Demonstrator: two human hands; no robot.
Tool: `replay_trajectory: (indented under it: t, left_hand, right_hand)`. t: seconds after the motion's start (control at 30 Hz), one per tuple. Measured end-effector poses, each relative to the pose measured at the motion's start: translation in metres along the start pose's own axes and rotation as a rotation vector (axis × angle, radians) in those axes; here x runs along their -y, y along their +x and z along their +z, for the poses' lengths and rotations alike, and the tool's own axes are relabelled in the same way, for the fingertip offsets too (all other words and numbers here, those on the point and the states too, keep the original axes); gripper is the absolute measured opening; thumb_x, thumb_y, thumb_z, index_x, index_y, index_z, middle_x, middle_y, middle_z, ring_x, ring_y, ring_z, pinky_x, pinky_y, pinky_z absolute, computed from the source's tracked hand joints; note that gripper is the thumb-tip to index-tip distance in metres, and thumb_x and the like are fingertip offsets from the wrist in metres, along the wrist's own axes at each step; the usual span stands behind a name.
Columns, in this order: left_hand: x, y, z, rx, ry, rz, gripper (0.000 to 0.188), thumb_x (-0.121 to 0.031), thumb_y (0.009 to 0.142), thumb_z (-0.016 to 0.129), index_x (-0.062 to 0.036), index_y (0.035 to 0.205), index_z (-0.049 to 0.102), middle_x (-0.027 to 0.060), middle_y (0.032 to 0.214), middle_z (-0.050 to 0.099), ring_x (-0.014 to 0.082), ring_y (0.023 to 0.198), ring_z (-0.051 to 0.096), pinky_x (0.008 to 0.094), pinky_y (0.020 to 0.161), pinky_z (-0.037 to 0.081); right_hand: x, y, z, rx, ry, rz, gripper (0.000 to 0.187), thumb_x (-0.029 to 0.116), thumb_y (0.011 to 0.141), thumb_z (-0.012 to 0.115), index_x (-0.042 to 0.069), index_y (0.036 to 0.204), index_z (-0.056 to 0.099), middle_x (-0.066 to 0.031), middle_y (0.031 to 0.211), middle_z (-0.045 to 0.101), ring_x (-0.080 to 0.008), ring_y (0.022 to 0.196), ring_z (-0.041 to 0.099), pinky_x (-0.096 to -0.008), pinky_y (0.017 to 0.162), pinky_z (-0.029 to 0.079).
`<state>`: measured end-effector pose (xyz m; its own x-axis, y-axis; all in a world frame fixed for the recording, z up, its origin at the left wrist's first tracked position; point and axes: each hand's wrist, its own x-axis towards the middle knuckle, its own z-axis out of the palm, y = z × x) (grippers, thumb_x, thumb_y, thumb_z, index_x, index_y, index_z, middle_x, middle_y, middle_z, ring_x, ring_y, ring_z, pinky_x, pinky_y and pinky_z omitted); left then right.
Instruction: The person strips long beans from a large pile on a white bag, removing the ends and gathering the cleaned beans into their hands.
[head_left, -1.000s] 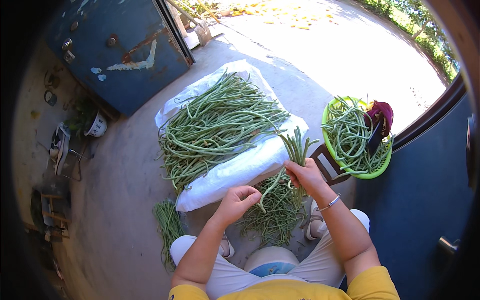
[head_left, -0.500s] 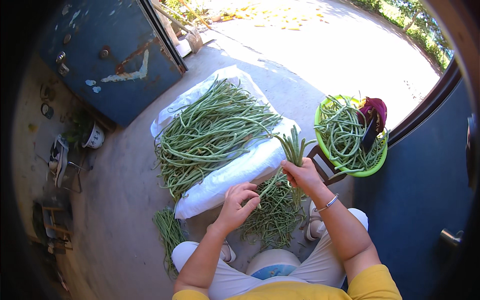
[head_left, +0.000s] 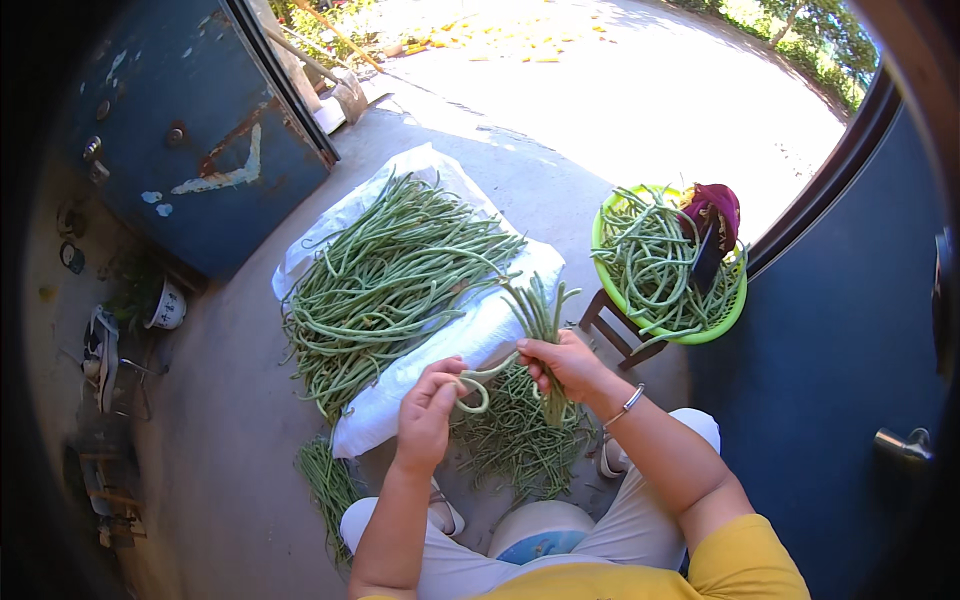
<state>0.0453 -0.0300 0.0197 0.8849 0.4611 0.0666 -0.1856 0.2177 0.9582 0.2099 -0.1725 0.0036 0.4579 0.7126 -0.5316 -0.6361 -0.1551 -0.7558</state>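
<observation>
Near the centre of the frame, the right hand [head_left: 568, 366] has its fingers clamped around a small upright bundle of long thin green beans [head_left: 540, 310], their tips fanning upward. The left hand [head_left: 428, 408], just left of it, pinches one pale green bean curled into a loop [head_left: 478, 385] that runs across to the bundle. The beans look light, limp and bendable, likely to snap if kinked sharply, so a grip around the bundle's middle seems safest. A larger heap of beans [head_left: 385, 285] lies on a white sack [head_left: 480, 330] at upper left; a green plastic basin [head_left: 668, 335] holds more at right.
</observation>
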Motion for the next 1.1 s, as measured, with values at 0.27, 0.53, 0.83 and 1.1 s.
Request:
replay_trajectory:
  t: [0.27, 0.53, 0.83, 1.1]
  left_hand:
    - [-0.024, 0.027, -0.024, -0.317, -0.022, 0.186, 0.014, -0.012, 0.086, 0.056, -0.0004, 0.089, 0.062, 0.0095, 0.111, 0.056, 0.0176, 0.107, 0.048, 0.0322, 0.092, 0.037]
    - [-0.002, 0.016, -0.003, -0.173, -0.753, -0.343, 0.017, -0.023, 0.091, 0.05, -0.0064, 0.094, 0.055, 0.01, 0.102, 0.06, 0.0236, 0.093, 0.06, 0.032, 0.072, 0.052]
    - [0.005, 0.003, -0.003, 0.206, -0.006, -0.466, 0.021, -0.022, 0.09, 0.053, -0.0021, 0.092, 0.058, 0.0062, 0.083, 0.062, 0.012, 0.067, 0.061, 0.0231, 0.062, 0.05]
    - [0.012, 0.005, -0.02, 0.249, 0.212, -0.588, 0.024, -0.024, 0.089, 0.055, -0.0027, 0.096, 0.062, 0.0021, 0.087, 0.062, 0.0086, 0.078, 0.057, 0.0232, 0.07, 0.047]
  right_hand:
    - [0.019, 0.012, -0.052, -0.435, 0.674, -0.44, 0.027, 0.031, 0.089, 0.054, 0.004, 0.086, 0.053, -0.0007, 0.061, 0.047, -0.0103, 0.046, 0.042, -0.0268, 0.043, 0.038]
    - [0.027, -0.004, -0.072, -0.307, 0.673, -0.36, 0.025, 0.026, 0.083, 0.063, 0.005, 0.095, 0.057, 0.0024, 0.06, 0.045, -0.0089, 0.049, 0.042, -0.025, 0.046, 0.036]
    - [0.021, -0.016, -0.027, -0.049, 0.315, -0.217, 0.027, 0.031, 0.09, 0.052, 0.005, 0.086, 0.053, -0.0007, 0.056, 0.049, -0.0111, 0.043, 0.046, -0.0268, 0.041, 0.038]
    - [0.019, -0.013, -0.004, 0.013, 0.248, -0.179, 0.026, 0.027, 0.091, 0.051, 0.003, 0.097, 0.055, -0.0028, 0.057, 0.053, -0.0122, 0.046, 0.051, -0.0266, 0.044, 0.043]
